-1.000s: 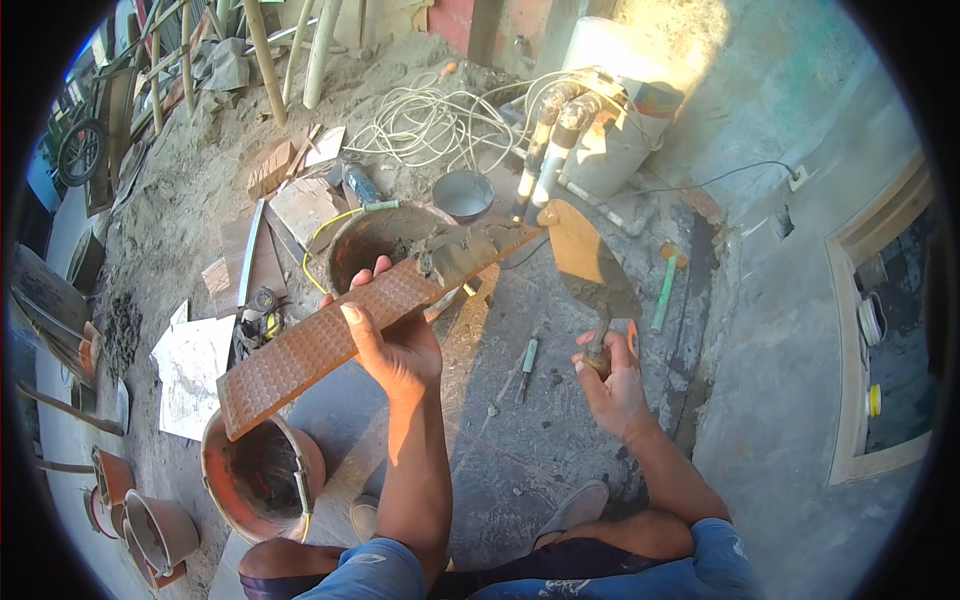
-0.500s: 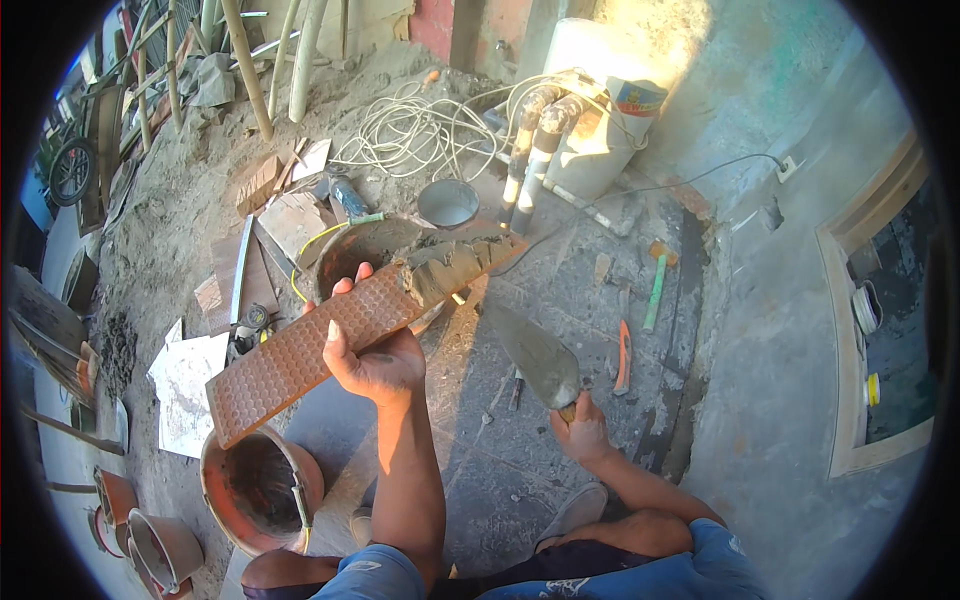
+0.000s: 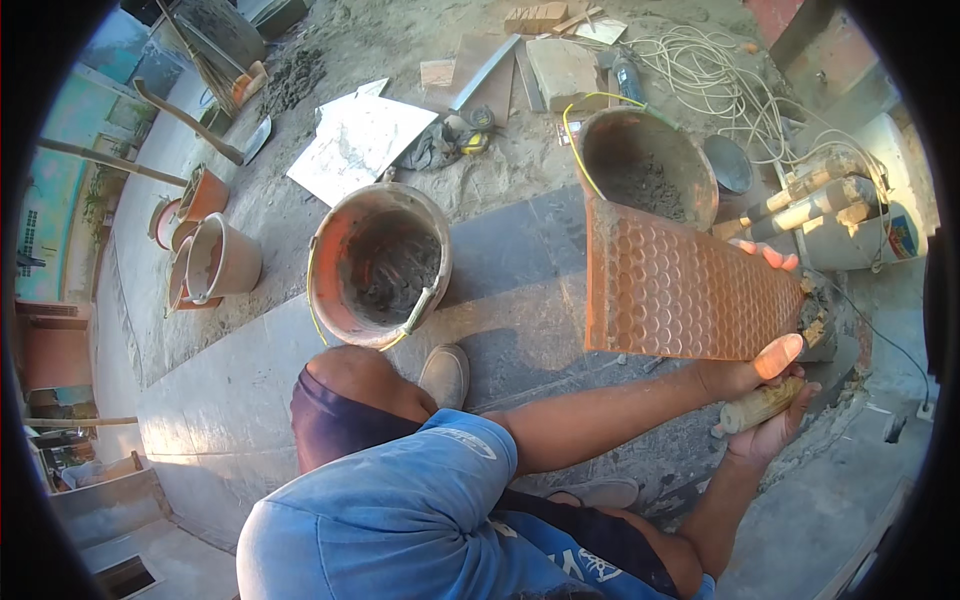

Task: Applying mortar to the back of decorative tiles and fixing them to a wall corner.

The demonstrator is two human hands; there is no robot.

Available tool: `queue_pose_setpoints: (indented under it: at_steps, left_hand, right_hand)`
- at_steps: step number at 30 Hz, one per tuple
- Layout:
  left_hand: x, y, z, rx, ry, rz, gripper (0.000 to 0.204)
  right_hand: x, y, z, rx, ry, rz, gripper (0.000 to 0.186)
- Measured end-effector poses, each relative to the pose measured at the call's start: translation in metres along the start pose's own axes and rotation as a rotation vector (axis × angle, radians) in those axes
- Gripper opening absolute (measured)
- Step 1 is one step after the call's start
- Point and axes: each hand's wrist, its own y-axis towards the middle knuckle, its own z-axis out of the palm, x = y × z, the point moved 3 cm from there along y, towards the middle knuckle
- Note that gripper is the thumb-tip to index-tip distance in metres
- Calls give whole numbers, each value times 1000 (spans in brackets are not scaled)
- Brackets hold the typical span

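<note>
My left hand (image 3: 758, 372) is closed round a long reddish-brown tile (image 3: 690, 285), thumb at the near edge and fingertips over the far edge. Raised round dots cover the face turned toward me. Grey mortar (image 3: 815, 305) shows at the tile's right end. Just below that end, my right hand (image 3: 768, 436) grips a trowel by its wooden handle (image 3: 762, 405). Most of the trowel's blade is hidden behind my left hand and the tile. Beyond the tile stands a bucket (image 3: 650, 165) with mortar in it.
A second bucket (image 3: 380, 265), dirty inside, stands by my knee. White sheets (image 3: 360, 145), a tape measure (image 3: 478, 117) and a dark bottle-shaped tool (image 3: 628, 77) lie farther off. Coiled cable (image 3: 700, 75) and pipes (image 3: 815, 205) are at right, more buckets (image 3: 225, 257) at left.
My view has swung left, so the buckets now sit farther right in it. The trowel, held apart from the tile before, has come up close to the tile's mortar-covered end.
</note>
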Motion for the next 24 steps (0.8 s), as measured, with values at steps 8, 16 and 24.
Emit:
queue_pose_setpoints:
  at_steps: [8, 16, 24]
  left_hand:
    - [-33, -16, -20, 185, 321, -81, 98]
    - [-83, 20, -10, 551, 535, 123, 101]
    - [-193, 85, 28, 958, 707, 270, 89]
  right_hand:
    - [5, 5, 36, -174, -321, -75, 30]
    - [10, 29, 80, -84, 66, 168, 34]
    - [37, 55, 121, 38, -221, 223, 12]
